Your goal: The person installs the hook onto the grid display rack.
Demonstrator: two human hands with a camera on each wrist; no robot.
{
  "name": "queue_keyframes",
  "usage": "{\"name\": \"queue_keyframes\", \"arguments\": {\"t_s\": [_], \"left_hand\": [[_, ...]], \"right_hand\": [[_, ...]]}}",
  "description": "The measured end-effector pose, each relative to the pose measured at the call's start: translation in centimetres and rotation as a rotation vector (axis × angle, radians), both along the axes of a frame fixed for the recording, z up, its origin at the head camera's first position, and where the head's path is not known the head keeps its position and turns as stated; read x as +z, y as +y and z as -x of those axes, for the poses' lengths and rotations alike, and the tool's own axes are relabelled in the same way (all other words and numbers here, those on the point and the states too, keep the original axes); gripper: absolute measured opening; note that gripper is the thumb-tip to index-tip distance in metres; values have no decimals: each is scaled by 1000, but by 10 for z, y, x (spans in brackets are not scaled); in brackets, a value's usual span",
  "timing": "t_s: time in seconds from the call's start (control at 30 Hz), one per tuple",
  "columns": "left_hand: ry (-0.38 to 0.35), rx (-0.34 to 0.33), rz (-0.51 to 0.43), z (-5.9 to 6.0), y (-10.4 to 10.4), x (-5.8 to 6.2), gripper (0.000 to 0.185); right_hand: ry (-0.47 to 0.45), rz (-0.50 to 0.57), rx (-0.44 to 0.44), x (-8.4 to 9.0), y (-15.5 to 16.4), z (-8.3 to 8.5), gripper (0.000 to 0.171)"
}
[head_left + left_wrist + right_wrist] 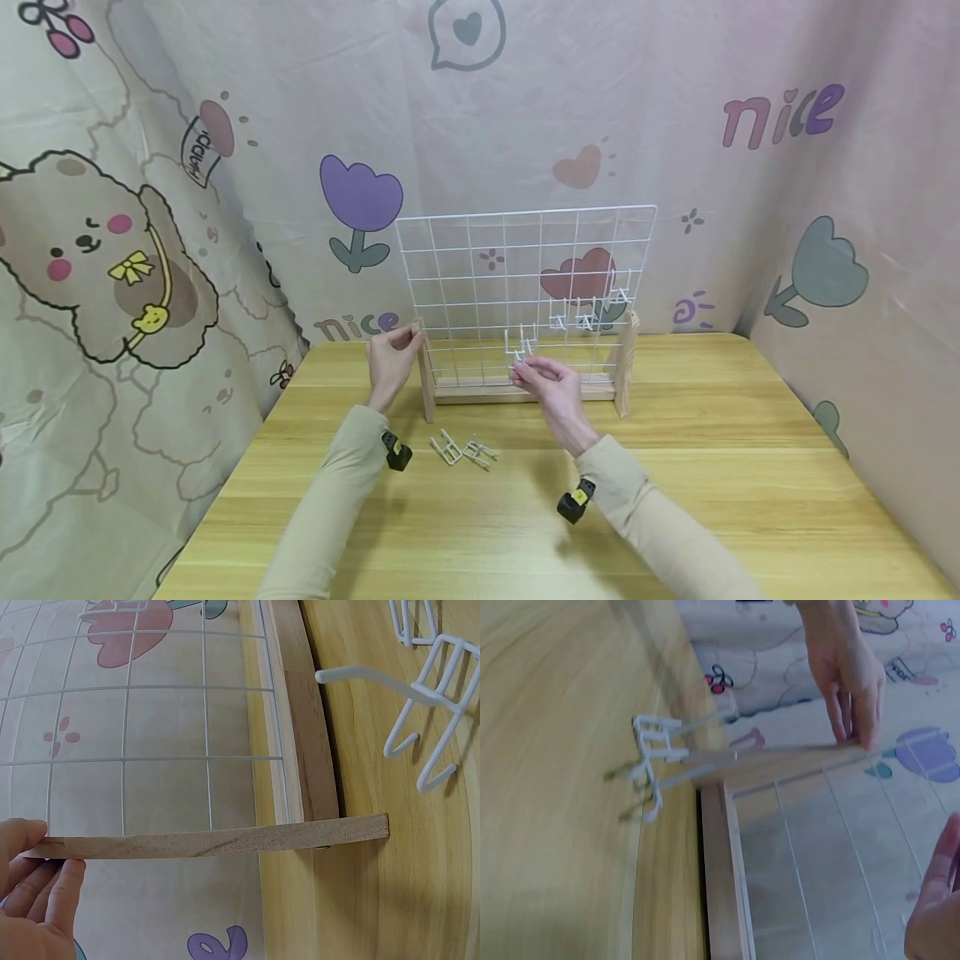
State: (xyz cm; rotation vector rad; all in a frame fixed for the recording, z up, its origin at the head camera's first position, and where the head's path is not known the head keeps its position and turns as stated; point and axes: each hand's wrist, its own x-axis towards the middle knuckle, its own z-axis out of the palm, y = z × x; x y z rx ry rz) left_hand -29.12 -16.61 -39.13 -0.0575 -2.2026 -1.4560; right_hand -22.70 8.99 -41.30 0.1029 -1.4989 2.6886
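White wire grid panel (525,275) stands upright in a wooden stand (517,392) at the middle of the head view, on a light wooden table (712,467). The left hand (392,360) pinches the top of the stand's left upright post (426,371) between thumb and fingers; the left wrist view shows this close up, with the fingertips (34,862) closed on the end of the post at the lower left of the frame. The right hand (546,382) is at the lower centre of the grid, its fingers curled around a white wire hook (519,350) that sits against the wires.

More white hooks (592,312) hang on the grid toward its right edge, seen only in the head view. Two loose hooks (461,450) lie on the table in front of the stand, between the forearms. The left wrist view shows one of them sharply at its upper right (431,712), beside the stand's base rail. The right wrist view is blurred: it shows the loose hooks (651,757) at centre left and the left hand (851,671) on the post at upper right, but only the edge of the right hand (934,900), so its grip cannot be read there.
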Motion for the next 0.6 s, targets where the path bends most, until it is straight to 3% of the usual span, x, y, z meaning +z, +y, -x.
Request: {"name": "queue_keyframes", "arguments": {"t_s": [0.37,0.6], "left_hand": [[-10,-12,-15,0,-1,0,29],[0,-13,-16,0,0,0,29]], "right_hand": [[-25,206,-93,1,-36,6,19],[-69,262,-124,-2,-49,12,16]]}}
